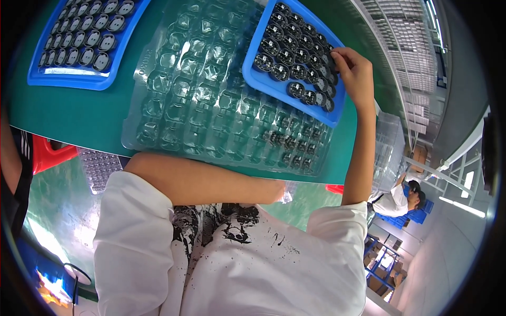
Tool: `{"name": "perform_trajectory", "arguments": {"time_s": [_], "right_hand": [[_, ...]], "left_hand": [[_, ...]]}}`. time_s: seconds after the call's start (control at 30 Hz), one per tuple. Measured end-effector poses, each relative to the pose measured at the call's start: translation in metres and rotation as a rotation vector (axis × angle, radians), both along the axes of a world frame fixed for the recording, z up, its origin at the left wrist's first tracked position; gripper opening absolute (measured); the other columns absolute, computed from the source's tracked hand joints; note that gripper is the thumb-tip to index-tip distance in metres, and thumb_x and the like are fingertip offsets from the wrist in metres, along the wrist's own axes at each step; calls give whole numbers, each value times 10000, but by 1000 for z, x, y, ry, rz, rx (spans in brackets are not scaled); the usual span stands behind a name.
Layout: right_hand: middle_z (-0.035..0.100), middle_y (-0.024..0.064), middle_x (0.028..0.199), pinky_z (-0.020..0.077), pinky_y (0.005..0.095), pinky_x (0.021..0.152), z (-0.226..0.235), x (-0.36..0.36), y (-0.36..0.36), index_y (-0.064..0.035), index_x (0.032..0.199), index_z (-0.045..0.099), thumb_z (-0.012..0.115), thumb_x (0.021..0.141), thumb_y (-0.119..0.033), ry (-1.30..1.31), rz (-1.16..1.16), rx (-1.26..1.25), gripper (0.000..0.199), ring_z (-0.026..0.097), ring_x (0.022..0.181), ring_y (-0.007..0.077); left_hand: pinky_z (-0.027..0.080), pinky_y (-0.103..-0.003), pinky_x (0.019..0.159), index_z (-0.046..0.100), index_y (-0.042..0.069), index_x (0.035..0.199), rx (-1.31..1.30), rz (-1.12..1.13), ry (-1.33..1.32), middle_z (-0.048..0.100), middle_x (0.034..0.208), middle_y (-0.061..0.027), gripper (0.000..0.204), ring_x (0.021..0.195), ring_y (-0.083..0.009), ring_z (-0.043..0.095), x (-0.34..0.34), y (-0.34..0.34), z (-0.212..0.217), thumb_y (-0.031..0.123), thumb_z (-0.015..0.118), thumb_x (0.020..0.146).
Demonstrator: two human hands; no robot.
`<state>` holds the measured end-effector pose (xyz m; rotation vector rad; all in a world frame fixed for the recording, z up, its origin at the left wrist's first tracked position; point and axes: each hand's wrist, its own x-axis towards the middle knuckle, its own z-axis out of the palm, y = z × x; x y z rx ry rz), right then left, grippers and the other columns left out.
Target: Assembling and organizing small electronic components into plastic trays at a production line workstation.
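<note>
My right hand reaches over the right rim of a blue tray. Its thumb and forefinger are pinched together at a round black part by that edge. Rows of similar black parts with small shiny details fill much of the tray. My left forearm lies across my front, and my left hand is low by the table's near edge. Its fingers are hidden, with a bit of clear plastic beside it. A clear blister tray lies under the blue tray, with several dark parts in its near right pockets.
A second blue tray with rows of grey-faced round parts stands at the far left of the green table. A red stool is below at left. Stacked clear trays stand to the right, with another person beyond.
</note>
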<state>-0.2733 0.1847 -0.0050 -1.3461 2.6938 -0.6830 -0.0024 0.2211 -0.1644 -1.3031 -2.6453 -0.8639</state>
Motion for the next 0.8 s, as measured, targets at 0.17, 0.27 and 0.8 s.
{"name": "perform_trajectory", "arguments": {"time_s": [0.17,0.27,0.8], "right_hand": [[626,15,725,409,207,541,13,36,5,4,984,687,673,884,-73,164,-75,-125,127,525,603,50],[625,17,708,420,201,547,24,94,20,-6,964,692,691,856,-56,41,-48,-109,119,531,606,34],[618,54,708,441,272,492,35,149,31,-25,854,660,686,757,30,-62,263,128,115,578,551,138]], "left_hand": [[458,-430,614,710,141,708,-29,30,137,664,670,-28,73,634,-235,616,4,10,-13,171,654,671],[456,-429,607,709,140,705,-85,41,158,664,669,-28,72,633,-235,617,1,21,-15,172,657,667],[445,-421,574,705,136,690,-390,-3,351,662,665,-28,73,630,-232,617,-1,44,-26,178,668,643]]}}
